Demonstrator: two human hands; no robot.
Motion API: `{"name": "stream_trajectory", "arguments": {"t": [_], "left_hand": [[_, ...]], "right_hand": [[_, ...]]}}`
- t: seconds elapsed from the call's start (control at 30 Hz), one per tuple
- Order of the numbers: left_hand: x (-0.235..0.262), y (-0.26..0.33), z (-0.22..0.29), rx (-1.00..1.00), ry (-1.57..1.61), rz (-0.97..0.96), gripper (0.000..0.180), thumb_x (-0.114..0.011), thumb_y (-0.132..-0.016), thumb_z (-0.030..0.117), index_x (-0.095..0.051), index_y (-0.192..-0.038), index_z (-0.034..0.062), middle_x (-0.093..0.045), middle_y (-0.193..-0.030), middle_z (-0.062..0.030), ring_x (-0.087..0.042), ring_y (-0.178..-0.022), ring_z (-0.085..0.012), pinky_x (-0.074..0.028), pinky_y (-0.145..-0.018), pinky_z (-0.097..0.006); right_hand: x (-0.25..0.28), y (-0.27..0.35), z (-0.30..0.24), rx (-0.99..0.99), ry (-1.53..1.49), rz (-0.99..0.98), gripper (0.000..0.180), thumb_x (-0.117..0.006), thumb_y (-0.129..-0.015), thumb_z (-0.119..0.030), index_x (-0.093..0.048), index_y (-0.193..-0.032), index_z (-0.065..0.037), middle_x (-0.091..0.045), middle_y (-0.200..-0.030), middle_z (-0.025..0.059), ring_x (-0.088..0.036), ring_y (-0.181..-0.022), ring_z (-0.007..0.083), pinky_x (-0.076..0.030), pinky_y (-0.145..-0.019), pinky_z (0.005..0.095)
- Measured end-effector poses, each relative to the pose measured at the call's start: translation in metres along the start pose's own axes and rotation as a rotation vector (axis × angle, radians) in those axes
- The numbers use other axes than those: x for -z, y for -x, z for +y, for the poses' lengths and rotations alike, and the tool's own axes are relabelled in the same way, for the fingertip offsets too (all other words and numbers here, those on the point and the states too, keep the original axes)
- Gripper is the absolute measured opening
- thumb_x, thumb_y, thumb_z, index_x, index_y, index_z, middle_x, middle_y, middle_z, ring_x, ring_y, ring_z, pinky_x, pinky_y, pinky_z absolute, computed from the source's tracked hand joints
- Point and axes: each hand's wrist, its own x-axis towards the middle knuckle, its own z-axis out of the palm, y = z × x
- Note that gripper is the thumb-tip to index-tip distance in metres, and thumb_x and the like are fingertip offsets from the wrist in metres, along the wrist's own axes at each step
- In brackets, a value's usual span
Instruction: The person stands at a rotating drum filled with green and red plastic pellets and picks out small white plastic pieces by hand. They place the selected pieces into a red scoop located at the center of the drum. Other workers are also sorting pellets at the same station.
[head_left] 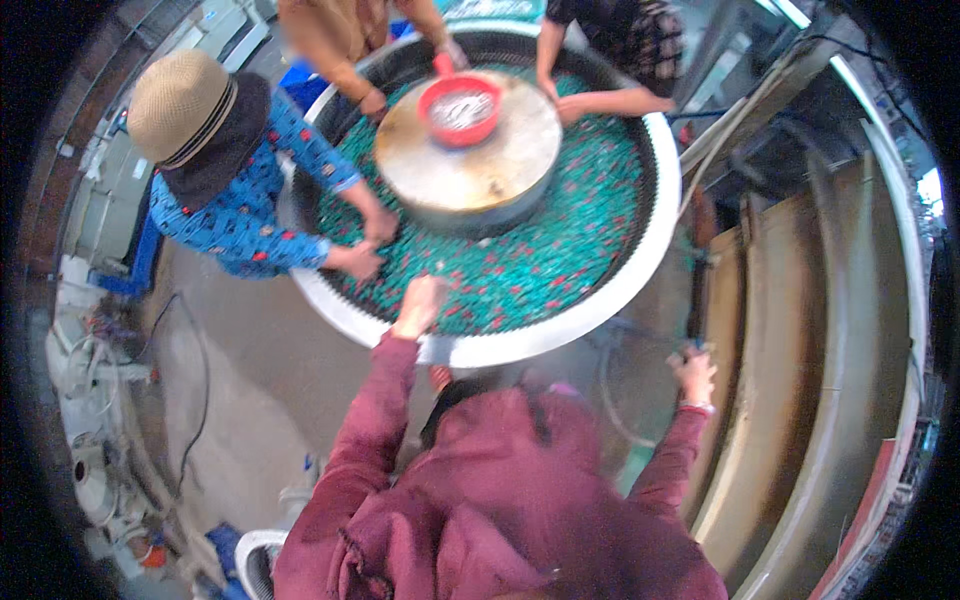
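Note:
My left hand [422, 304] is over the near side of a large round tub [655, 230] with a white rim. Its fingers look curled together; what they hold, if anything, is too blurred to tell. Beneath it lies a bed of small green pieces [520, 270] mixed with pink-red bits. Out to the right, beyond the tub, my right hand [692, 375] has its fingers apart beside tan panels. A small dark patch at its fingertips cannot be made out. On the tub's round centre hub [470, 185] sits a red sieve-like bowl [462, 138] containing pale silvery pieces.
A co-worker in a hat [180, 105] and blue patterned sleeves reaches into the tub from the left. Two more people stand at its far side with hands near the hub. Curved tan panels [790, 330] line the right. A cable [205, 400] crosses the floor at left.

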Motion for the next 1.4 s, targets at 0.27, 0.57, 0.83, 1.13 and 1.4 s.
{"name": "stream_trajectory", "arguments": {"t": [0.27,0.57,0.83,1.13,1.4], "left_hand": [[-0.012,0.050,0.078,0.049,-0.126,0.171,0.043,-0.065,-0.071,0.049,-0.068,-0.100,0.0176,-0.041,-0.130,-0.0216,-0.040,-0.113,-0.0445,-0.034,-0.095,-0.052],[0.001,0.063,0.004,0.073,-0.074,0.234,0.040,-0.074,-0.066,0.012,-0.062,-0.104,0.0081,-0.049,-0.120,-0.0187,-0.042,-0.116,-0.0369,-0.039,-0.091,-0.047],[0.069,0.077,-0.016,0.028,-0.035,0.352,0.032,-0.067,-0.073,0.008,-0.060,-0.103,0.0028,-0.060,-0.095,-0.0188,-0.055,-0.094,-0.0363,-0.043,-0.082,-0.042],[0.129,0.095,0.040,0.006,0.330,0.771,0.017,-0.053,-0.088,0.015,-0.052,-0.090,-0.0020,-0.059,-0.080,-0.0191,-0.058,-0.071,-0.0327,-0.044,-0.064,-0.039],[0.280,-0.010,0.267,-0.880,0.154,0.998,0.032,-0.058,-0.080,-0.002,-0.057,-0.112,0.0001,-0.057,-0.112,-0.0167,-0.053,-0.109,-0.0319,-0.041,-0.094,-0.038]], "right_hand": [[0.112,-0.050,0.026,0.518,-0.084,0.444,0.042,-0.067,-0.073,-0.037,-0.062,-0.111,-0.022,-0.036,-0.136,0.0150,-0.023,-0.129,0.0407,-0.022,-0.100,0.0615],[0.201,-0.010,-0.065,0.939,0.120,0.366,0.043,-0.067,-0.074,-0.036,-0.061,-0.113,-0.021,-0.031,-0.137,0.0141,-0.015,-0.132,0.0428,-0.026,-0.095,0.0683],[0.315,0.031,-0.142,1.147,0.186,0.964,0.055,-0.064,-0.070,-0.016,-0.049,-0.122,-0.008,-0.041,-0.131,0.0175,-0.028,-0.128,0.0394,-0.028,-0.096,0.0638],[0.402,0.051,-0.200,0.966,-0.340,1.568,0.081,-0.069,-0.071,-0.020,-0.026,-0.138,-0.004,-0.043,-0.121,0.0181,-0.039,-0.114,0.0333,-0.031,-0.097,0.0439],[0.464,-0.105,-0.199,0.969,-1.016,0.838,0.096,-0.057,-0.082,-0.052,-0.009,-0.139,0.009,-0.051,-0.118,0.0262,-0.048,-0.112,0.0286,-0.035,-0.096,0.0360]]}}
